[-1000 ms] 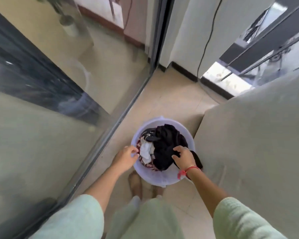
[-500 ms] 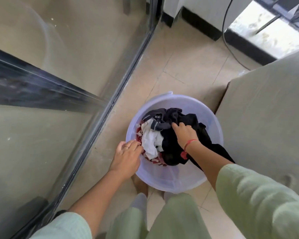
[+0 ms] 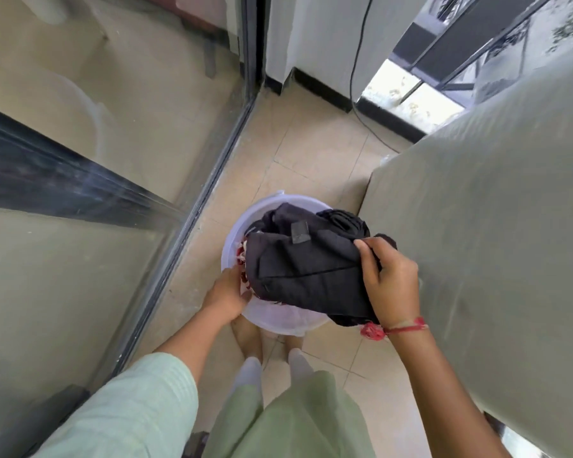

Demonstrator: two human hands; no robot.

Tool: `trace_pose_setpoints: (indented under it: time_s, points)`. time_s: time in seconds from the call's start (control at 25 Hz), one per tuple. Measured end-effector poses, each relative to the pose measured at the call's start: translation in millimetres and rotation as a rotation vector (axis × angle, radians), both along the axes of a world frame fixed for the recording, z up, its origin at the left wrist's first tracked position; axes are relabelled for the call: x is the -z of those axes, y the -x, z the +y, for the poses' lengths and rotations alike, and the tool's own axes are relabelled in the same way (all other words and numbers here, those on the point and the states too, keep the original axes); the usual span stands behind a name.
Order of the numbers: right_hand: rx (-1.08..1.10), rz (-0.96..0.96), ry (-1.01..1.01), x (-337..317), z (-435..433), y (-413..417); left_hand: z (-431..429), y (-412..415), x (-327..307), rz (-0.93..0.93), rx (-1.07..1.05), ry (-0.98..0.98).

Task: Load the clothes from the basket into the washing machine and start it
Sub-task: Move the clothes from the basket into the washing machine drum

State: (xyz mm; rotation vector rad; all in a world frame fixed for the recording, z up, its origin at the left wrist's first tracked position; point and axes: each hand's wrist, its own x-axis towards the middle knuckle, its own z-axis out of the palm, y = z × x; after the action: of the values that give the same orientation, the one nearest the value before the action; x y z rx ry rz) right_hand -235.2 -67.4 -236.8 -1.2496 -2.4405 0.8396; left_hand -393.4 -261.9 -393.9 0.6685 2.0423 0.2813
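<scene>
nearest the camera, pale green sleeves [image 3: 139, 408] and pale green trousers [image 3: 288, 421] fill the lower part of the view, with two bare feet [image 3: 248, 335] on the tiled floor [image 3: 315, 153] just below the basket. the left hand [image 3: 227, 294] sits at the near-left rim of the basket [image 3: 278, 320], a round, pale translucent tub; its fingers curl over that rim beside a bit of red and white cloth [image 3: 242, 259], though whether they pinch the cloth or only the rim is hard to tell. the right hand [image 3: 389, 280], with a red thread bracelet [image 3: 401, 328] at the wrist, has its fingers closed around a bundle of black clothes [image 3: 308, 272], gripping the fabric at its right end. the bundle is lifted above the basket and covers most of its opening, hanging past the near-right rim. a small grey tag [image 3: 299, 233] shows on the top of the black fabric. right of the basket, close to its far-right rim, stands a large grey covered block [image 3: 493, 233]; what lies under the cover cannot be told. along the left edge of the floor runs a dark-framed glass sliding door [image 3: 90, 153]. farther off, a black cable [image 3: 356, 71] hangs down a white wall to the floor's far edge.
</scene>
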Motion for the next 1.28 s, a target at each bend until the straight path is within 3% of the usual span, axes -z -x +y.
trace_pose_setpoints:
  time_s: [0.08, 0.16, 0.24, 0.28, 0.32, 0.4, 0.48, 0.64, 0.76, 0.84, 0.96, 1.04, 1.16, 1.28]
  points:
    - [-0.011, 0.099, -0.079, -48, -2, 5, 4, 0, -38, -0.042, -0.122, -0.130]
    - [-0.002, 0.213, -0.167, -99, -7, 7, 19, 4, -100, -0.196, -0.489, -0.273]
    - [0.045, 0.342, -0.242, -144, -13, 4, 30, 18, -172, -0.565, -0.956, -0.439]
    - [0.075, 0.402, -0.275, -163, -16, 2, 33, 27, -206, -0.781, -1.039, -0.526]
    - [0.098, 0.455, -0.302, -180, -20, 0, 38, 34, -241, -0.951, -0.994, -0.591]
    - [0.104, 0.544, -0.334, -210, -33, -1, 49, 33, -316, -1.092, -0.729, -0.715]
    - [0.085, 0.597, -0.293, -231, -46, 0, 65, 13, -364, -0.973, -0.521, -0.790]
    - [0.117, 0.607, -0.176, -256, -59, -9, 88, 5, -408, -0.373, -0.720, -0.955]
    - [0.103, 0.504, -0.086, -270, -52, -15, 96, 24, -455, 0.014, -0.581, -1.096]
    - [0.123, 0.497, 0.090, -275, -48, -13, 103, 30, -489, 0.168, -0.498, -1.161]
    - [0.212, 0.590, 0.480, -270, -48, -17, 113, 47, -532, 0.271, -0.345, -1.265]
    - [0.229, 0.556, 0.636, -262, -44, -25, 116, 60, -558, 0.314, -0.190, -1.319]
    - [0.222, 0.276, 0.404, -252, -36, -32, 115, 70, -589, 0.276, 0.033, -1.322]
    - [0.241, 0.480, 0.133, -263, -25, -22, 107, 68, -604, 0.191, 0.240, -1.226]
